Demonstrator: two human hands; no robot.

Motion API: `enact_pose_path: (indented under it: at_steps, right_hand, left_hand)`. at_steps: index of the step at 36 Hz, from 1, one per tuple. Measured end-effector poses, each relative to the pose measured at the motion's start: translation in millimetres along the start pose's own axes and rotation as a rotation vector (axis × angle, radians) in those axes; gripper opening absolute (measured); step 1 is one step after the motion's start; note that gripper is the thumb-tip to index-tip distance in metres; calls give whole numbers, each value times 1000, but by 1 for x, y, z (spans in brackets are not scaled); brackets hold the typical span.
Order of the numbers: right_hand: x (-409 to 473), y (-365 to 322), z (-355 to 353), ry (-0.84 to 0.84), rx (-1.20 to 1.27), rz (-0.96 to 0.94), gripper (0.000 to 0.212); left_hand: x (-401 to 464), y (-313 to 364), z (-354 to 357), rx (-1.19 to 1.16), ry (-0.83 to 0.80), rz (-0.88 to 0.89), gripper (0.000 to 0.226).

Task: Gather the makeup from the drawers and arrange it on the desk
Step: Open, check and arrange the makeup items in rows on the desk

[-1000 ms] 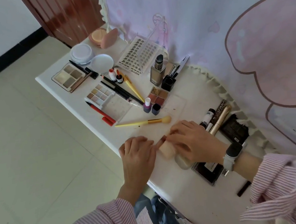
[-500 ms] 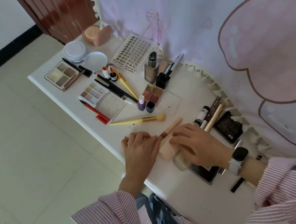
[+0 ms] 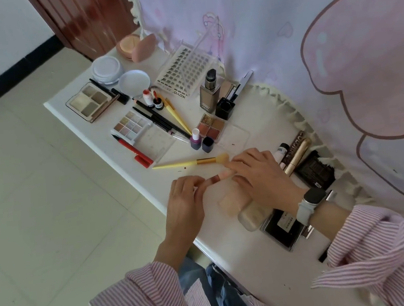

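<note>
Left hand point(image 3: 185, 202) palm-down, fingers curled, pinching, right hand point(image 3: 260, 171) palm-down opposite, fingertips nearly meeting, striped sleeves at both forearms

1. Both arms wear loose sleeves point(image 3: 386, 255) of a shirt with fine pink and white stripes, cuffs open at the wrists.
2. A smartwatch point(image 3: 312, 200) with a dark rounded-square face and pale grey band circles the right wrist.
3. Blue jeans point(image 3: 210, 294) cover the legs.
</note>
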State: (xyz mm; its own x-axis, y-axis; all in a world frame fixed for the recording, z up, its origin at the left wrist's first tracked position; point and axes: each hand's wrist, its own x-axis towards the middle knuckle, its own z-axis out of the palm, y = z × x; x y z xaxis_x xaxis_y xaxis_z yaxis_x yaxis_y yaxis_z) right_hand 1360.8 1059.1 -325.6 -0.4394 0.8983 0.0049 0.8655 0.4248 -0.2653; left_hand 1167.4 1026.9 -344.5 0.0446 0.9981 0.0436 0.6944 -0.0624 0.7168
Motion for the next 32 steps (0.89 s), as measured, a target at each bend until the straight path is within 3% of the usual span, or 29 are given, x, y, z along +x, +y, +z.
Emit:
enact_pose_path:
  at_steps: [3, 8, 14, 20, 22, 24, 27, 30, 32]
  right_hand:
    - [3, -5, -8, -51, 47, -24, 31]
    - [3, -11, -24, -305, 306, 60, 27]
    - [-1, -12, -20, -294, 415, 81, 16]
    - [2, -15, -17, -226, 428, 88, 15]
    - [1, -15, -16, -242, 440, 118, 16]
    - [0, -14, -15, -247, 450, 123, 15]
    - [-4, -15, -15, -242, 442, 113, 15]
    - [-4, -15, -15, -235, 444, 108, 13]
    - [-4, -16, -15, -242, 452, 119, 13]
  left_hand:
    - [0, 5, -7, -93, 32, -26, 20]
    - [-1, 10, -15, -71, -22, 116, 36]
    - [0, 5, -21, 38, -3, 171, 51]
    - [-3, 7, -21, -123, -79, -73, 43]
    - [-3, 7, -22, -146, -103, -66, 25]
    - [-4, 8, -23, -149, -112, 1, 36]
    - [-5, 7, -24, -164, -67, 67, 18]
    - [-2, 5, -25, -118, -86, -13, 44]
    - [-1, 4, -27, -134, -134, -48, 36]
